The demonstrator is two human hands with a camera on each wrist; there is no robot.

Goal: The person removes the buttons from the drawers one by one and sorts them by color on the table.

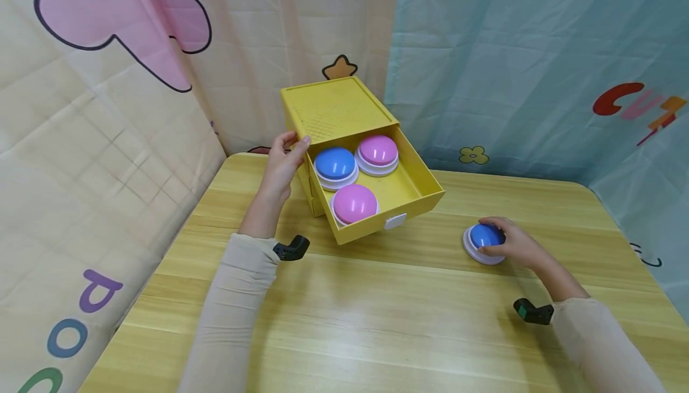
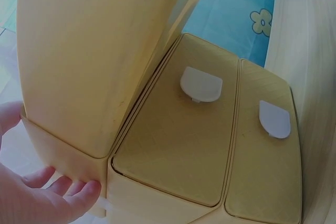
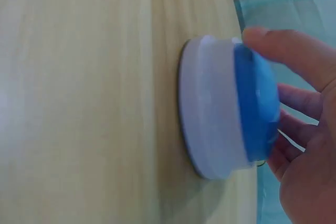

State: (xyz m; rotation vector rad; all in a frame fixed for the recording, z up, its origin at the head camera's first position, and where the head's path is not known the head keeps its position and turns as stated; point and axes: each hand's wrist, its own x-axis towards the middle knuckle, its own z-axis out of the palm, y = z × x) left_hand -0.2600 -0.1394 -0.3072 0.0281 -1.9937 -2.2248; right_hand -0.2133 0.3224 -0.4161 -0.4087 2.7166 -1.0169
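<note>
My left hand [image 1: 281, 164] holds the upper left front corner of a yellow drawer cabinet [image 1: 339, 106], thumb by the top edge and fingers against the side wall. The cabinet's top drawer [image 1: 401, 186] is pulled out. Inside it sit a blue push button [image 1: 335, 163] and two pink push buttons, one at the back [image 1: 378, 151] and one at the front [image 1: 355, 203], all on white bases. To the right, my right hand [image 1: 517, 244] grips another blue push button [image 3: 257, 103] by its dome. Its white base [image 3: 210, 108] is down at the wooden table.
Two closed lower drawers with white pull tabs [image 2: 202, 84] show in the left wrist view. The wooden table [image 1: 344, 321] ends at printed curtains [image 1: 495, 70] behind and on both sides. A black wrist device [image 1: 533, 311] hangs by each sleeve.
</note>
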